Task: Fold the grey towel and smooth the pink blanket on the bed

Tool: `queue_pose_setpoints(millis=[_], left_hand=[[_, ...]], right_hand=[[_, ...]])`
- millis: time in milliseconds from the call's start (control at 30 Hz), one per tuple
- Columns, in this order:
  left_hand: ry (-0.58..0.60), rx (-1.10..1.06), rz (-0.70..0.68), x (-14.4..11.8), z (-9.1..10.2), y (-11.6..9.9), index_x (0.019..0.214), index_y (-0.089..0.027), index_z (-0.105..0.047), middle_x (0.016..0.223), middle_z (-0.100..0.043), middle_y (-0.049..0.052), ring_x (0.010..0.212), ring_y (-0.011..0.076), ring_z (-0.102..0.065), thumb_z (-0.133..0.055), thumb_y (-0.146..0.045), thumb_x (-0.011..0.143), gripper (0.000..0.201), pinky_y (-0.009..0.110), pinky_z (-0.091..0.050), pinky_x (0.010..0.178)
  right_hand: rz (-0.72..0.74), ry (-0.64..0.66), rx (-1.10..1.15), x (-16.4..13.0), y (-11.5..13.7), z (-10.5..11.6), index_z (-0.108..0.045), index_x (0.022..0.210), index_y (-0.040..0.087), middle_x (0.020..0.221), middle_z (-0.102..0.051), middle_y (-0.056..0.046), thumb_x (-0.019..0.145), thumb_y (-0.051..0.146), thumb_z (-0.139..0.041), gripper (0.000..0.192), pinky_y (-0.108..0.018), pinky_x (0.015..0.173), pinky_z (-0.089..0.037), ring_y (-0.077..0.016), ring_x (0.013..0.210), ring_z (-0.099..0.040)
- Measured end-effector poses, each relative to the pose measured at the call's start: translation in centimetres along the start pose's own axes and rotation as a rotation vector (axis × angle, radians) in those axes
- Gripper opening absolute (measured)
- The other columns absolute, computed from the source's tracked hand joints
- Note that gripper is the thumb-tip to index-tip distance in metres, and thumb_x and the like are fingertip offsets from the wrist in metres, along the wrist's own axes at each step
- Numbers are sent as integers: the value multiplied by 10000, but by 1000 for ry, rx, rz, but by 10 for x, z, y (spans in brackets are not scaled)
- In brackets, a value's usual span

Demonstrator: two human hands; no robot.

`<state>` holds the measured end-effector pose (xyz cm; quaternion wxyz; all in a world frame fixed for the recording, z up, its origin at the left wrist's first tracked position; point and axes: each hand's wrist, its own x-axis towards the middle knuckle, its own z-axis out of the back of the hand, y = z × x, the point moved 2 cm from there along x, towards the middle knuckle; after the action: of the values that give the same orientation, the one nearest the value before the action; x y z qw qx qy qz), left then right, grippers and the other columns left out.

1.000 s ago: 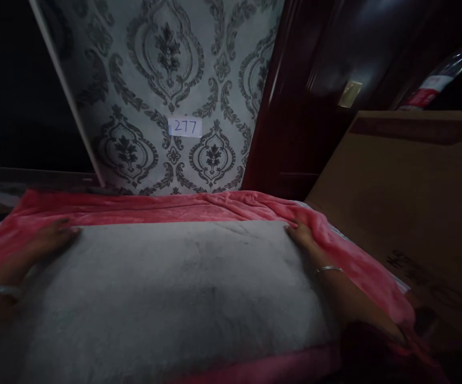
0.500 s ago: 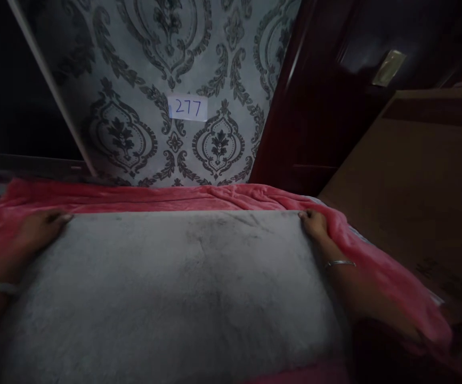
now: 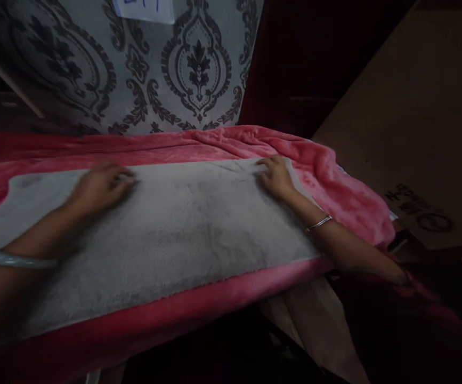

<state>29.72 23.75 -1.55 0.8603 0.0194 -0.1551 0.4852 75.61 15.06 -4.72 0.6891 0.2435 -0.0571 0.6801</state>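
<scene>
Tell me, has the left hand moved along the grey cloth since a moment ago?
Yes. The left hand has slid inward from the grey cloth's left corner toward its middle.

head cam | looks forward-down | close over blanket [image 3: 183, 234] | dim, edges perhaps blurred

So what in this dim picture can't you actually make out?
Head view only:
- Paper label on the patterned wall: cut off by the top edge, writing unreadable.
- Left hand on the grey cloth: motion-blurred, fingers indistinct.
- Printing on the cardboard box: too dark and skewed to read.
- Under the pink blanket: the support is hidden.
</scene>
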Motion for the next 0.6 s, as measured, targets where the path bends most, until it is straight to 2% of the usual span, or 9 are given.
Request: queue_pose_setpoints(millis=[67,100,167,233,300,333,400,500,600], left_hand=[[147,-146,-293,8,-16,-68,1164,-170,-666,1156,-616,81,1101,212,-561,-355,-484,942,494,351,-443,1022],[221,-158,-395,13,-25,-93,1168,-185,-672,1194,-610,87,1125,218,-553,-375,-464,946,465,352,-437,1031],[302,-67,-419,29,-39,-119,1212,-202,-665,1237,-602,105,1149,254,-544,-425,-409,945,415,403,-435,1028],[265,62,-252,48,-46,-116,1288,-192,-635,1305,-575,142,1217,318,-509,-434,-366,951,429,484,-420,1032],[197,138,-51,61,-45,-100,1350,-155,-599,1351,-553,180,1280,366,-470,-422,-345,963,466,534,-392,1051],[169,143,2,63,-44,-93,1370,-141,-584,1370,-545,190,1303,375,-455,-421,-355,969,484,542,-375,1069],[161,112,-52,57,-44,-87,1411,-156,-555,1447,-508,178,1350,373,-422,-434,-422,973,527,537,-334,1112],[246,53,-277,33,-54,-95,1519,-274,-435,1624,-351,89,1468,357,-293,-377,-530,990,591,545,-239,1176],[305,44,-288,16,-67,-103,1586,-311,-300,1687,-237,54,1538,338,-166,-277,-534,1018,611,566,-145,1207]], right_hand=[[252,151,65,-7,41,-12,-636,1278,185,1255,-579,-132,934,302,-527,379,-412,1062,-409,-270,1181,-506],[323,224,67,-7,55,-19,-629,1294,201,1247,-578,-123,951,323,-517,381,-413,1051,-416,-266,1167,-507],[318,302,9,1,68,-30,-610,1336,218,1268,-568,-127,983,353,-485,397,-449,1026,-430,-284,1173,-495],[168,283,-80,15,64,-35,-585,1377,222,1313,-552,-148,1010,366,-441,420,-511,997,-443,-322,1209,-468],[21,234,-132,26,58,-35,-563,1408,215,1345,-542,-175,1022,388,-417,447,-569,973,-447,-359,1242,-448],[2,219,-137,28,58,-34,-550,1424,213,1363,-536,-184,1023,411,-418,466,-586,972,-445,-372,1259,-440],[97,218,-121,21,64,-34,-507,1469,224,1449,-492,-184,1017,476,-427,524,-605,1010,-417,-385,1318,-406],[330,308,-87,-2,79,-39,-401,1546,293,1619,-343,-101,1016,565,-396,596,-615,1123,-302,-369,1445,-294],[311,372,-88,-17,81,-47,-342,1576,311,1661,-282,-60,1030,588,-335,612,-586,1180,-222,-338,1502,-238]])
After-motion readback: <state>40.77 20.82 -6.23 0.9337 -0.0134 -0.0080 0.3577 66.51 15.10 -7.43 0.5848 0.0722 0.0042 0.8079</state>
